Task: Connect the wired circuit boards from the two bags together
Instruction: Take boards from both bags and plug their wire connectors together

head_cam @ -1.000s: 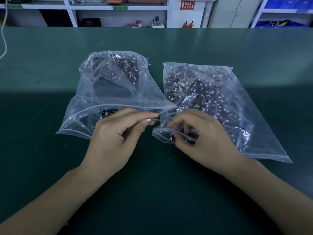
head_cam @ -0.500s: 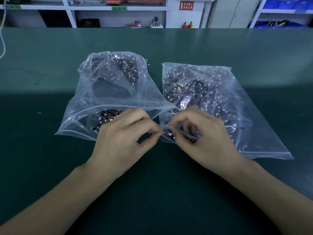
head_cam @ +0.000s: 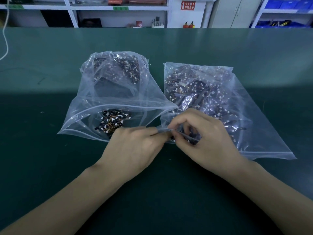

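Observation:
Two clear zip bags lie side by side on the green table (head_cam: 42,167). The left bag (head_cam: 79,121) gapes open toward me, and small dark wired circuit boards (head_cam: 113,122) with white connectors show in its mouth. The right bag (head_cam: 257,133) is packed with similar boards (head_cam: 194,89). My left hand (head_cam: 133,148) reaches across and pinches the near rim of the right bag. My right hand (head_cam: 206,138) has its fingers curled at the same rim, thumb and forefinger pinching the plastic. Whether either hand also holds a board is hidden.
A white cable (head_cam: 5,39) hangs onto the table at the far left. Behind the table's far edge stand white shelves (head_cam: 118,7) and blue bins (head_cam: 288,4). Bare green surface lies in front of and around the bags.
My left hand, which pinched a small white connector on a red wire, has moved right to the right bag's rim and met my right hand. The left bag's mouth shows more boards.

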Available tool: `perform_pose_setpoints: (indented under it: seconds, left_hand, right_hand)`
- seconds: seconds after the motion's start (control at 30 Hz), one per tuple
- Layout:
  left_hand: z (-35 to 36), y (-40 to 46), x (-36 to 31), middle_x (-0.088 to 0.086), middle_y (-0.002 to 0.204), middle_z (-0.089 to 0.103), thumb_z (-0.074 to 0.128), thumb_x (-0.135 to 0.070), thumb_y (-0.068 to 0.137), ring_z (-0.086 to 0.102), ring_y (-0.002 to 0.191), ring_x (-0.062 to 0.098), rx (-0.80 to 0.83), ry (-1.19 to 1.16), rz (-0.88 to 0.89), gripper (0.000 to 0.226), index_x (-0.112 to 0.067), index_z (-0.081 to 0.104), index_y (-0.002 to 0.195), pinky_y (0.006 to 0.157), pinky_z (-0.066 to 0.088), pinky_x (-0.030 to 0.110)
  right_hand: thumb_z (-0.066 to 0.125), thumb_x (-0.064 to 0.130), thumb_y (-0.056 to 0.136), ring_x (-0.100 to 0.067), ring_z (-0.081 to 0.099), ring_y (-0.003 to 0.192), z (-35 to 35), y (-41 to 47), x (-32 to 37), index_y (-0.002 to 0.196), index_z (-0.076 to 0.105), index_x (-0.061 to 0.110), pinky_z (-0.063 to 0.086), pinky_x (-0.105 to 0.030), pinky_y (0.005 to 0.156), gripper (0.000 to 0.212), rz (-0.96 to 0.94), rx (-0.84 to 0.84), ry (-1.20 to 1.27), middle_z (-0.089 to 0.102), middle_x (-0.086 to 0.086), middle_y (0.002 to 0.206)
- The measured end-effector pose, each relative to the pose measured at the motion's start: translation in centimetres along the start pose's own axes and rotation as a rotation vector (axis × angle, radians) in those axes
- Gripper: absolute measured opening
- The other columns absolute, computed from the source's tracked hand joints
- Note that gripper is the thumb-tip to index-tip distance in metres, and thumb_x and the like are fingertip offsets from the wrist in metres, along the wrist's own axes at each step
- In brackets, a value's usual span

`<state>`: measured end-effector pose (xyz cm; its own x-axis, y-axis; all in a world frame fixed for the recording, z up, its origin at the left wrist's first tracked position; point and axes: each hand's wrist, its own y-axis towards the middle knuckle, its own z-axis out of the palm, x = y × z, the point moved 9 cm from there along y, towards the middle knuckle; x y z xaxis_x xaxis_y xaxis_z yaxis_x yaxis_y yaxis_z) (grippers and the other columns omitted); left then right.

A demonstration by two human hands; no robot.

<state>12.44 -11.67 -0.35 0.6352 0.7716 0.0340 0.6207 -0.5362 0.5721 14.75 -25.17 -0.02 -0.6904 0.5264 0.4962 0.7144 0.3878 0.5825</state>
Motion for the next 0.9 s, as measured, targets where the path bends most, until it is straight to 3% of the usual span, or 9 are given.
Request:
perform_pose_setpoints:
  seconds: [0.13,0.2,0.27,0.4,0.5,0.57,0.8,0.9]
  left_hand:
    - [-1.7,-0.3,2.0,-0.013,0.068,0.060,0.064,-0.026,0.095,0.058,0.060,0.010,-0.099,-0.177,-0.165,0.012,-0.027,0.072,0.087,0.050,0.045,0.029]
    - [-2.5,-0.7,4.1,-0.014,0.064,0.048,0.057,-0.029,0.091,0.048,0.056,0.011,-0.144,-0.132,-0.255,0.011,-0.024,0.064,0.083,0.053,0.037,0.027]
    - [-3.1,-1.3,6.0,-0.015,0.068,0.051,0.057,-0.029,0.094,0.054,0.058,0.016,-0.153,-0.005,-0.314,0.014,-0.024,0.065,0.083,0.056,0.037,0.027]
    - [-3.3,-2.1,8.7,-0.003,0.094,0.073,0.073,-0.021,0.098,0.071,0.083,0.031,-0.096,0.153,-0.367,0.007,-0.023,0.078,0.101,0.062,0.056,0.040]
    - [-2.6,-2.4,10.2,0.005,0.106,0.074,0.074,-0.021,0.093,0.070,0.098,0.040,0.005,0.212,-0.436,0.020,-0.020,0.074,0.113,0.079,0.057,0.050]
    - [-2.3,-2.6,10.8,0.008,0.105,0.075,0.072,-0.017,0.092,0.070,0.099,0.040,0.046,0.222,-0.469,0.020,-0.018,0.073,0.112,0.082,0.056,0.052]
    - [-2.7,-2.3,9.9,-0.003,0.094,0.073,0.080,-0.004,0.089,0.070,0.088,0.030,-0.051,0.053,-0.383,0.021,-0.019,0.077,0.104,0.072,0.059,0.047]
    - [-3.3,-1.9,8.7,-0.002,0.098,0.073,0.081,-0.005,0.091,0.069,0.085,0.027,-0.125,0.007,-0.269,0.016,-0.015,0.079,0.103,0.070,0.060,0.046]
  right_hand:
    - [0.077,-0.001,0.089,-0.014,0.058,0.073,-0.2,0.0,-0.4,0.101,0.073,0.017,0.043,-0.016,0.071,0.022,0.023,-0.002,0.006,0.065,0.012,0.096]
    - [0.077,0.001,0.090,-0.015,0.058,0.073,-0.1,0.0,-0.6,0.101,0.073,0.019,0.044,-0.018,0.070,0.021,0.043,0.007,0.002,0.065,0.014,0.097]
    - [0.076,0.004,0.091,-0.016,0.059,0.073,0.0,-0.1,-0.7,0.102,0.073,0.020,0.046,-0.021,0.069,0.020,0.052,0.016,0.000,0.064,0.015,0.097]
    - [0.076,0.004,0.092,-0.016,0.059,0.074,-0.1,-0.1,-0.7,0.103,0.072,0.022,0.047,-0.023,0.068,0.021,0.050,0.017,-0.001,0.065,0.014,0.097]
    - [0.076,0.004,0.092,-0.016,0.059,0.074,-0.1,-0.1,-0.7,0.103,0.073,0.022,0.047,-0.023,0.068,0.021,0.053,0.019,-0.001,0.066,0.013,0.097]
    - [0.076,0.004,0.093,-0.017,0.059,0.073,-0.1,-0.1,-0.7,0.103,0.073,0.022,0.049,-0.025,0.067,0.020,0.060,0.019,-0.002,0.066,0.013,0.097]
    - [0.077,0.008,0.092,-0.016,0.060,0.073,0.0,-0.1,-0.7,0.104,0.074,0.022,0.054,-0.032,0.067,0.019,0.068,0.039,-0.014,0.065,0.016,0.098]
    - [0.077,0.030,0.091,-0.015,0.061,0.077,0.0,-0.1,-0.1,0.106,0.073,0.023,0.054,-0.032,0.070,0.017,0.047,0.041,-0.020,0.065,0.018,0.098]
